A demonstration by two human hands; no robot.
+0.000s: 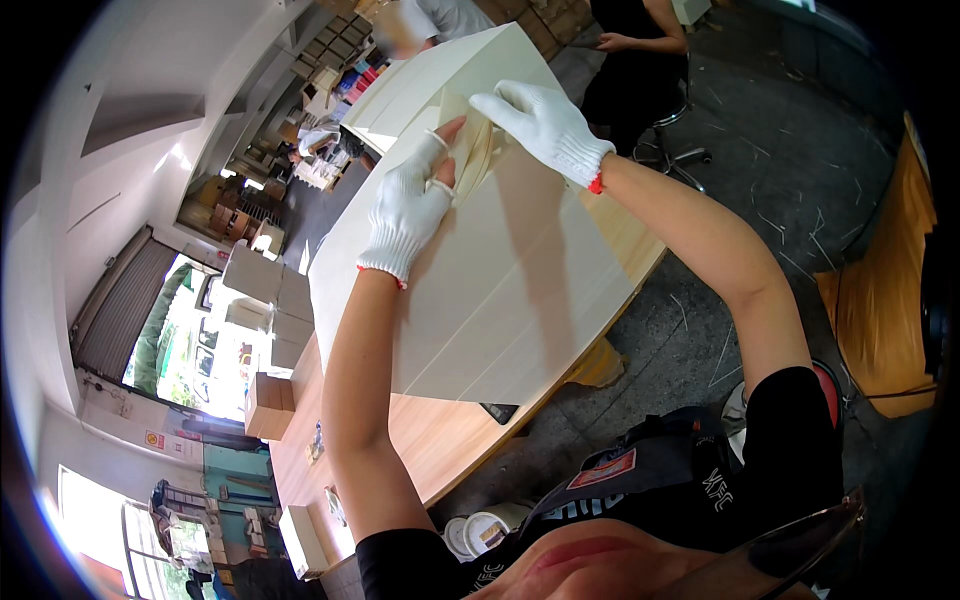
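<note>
Both of my hands wear white knit gloves with red cuff edges. My left hand (408, 205) is over the big white sheet (480, 310), its bare thumb and forefinger curled against a cream-coloured loop of flat strip (476, 160), which looks like a roll of tape. Just right of the loop, my right hand (545, 128) bends its fingers down toward the loop's upper end. Its fingertips are pressed together, and what they pinch is too small to make out. Beneath both hands the sheet spreads over the wooden table (450, 440), crossed by faint straight lines.
A tall white stack of board (500, 60) rises at the far end. Cartons (268, 405) line the table's left side, with a small white box (302, 540) nearer me. Beyond the right edge sits another person on a wheeled stool (672, 140). White buckets (485, 528) stand below.
</note>
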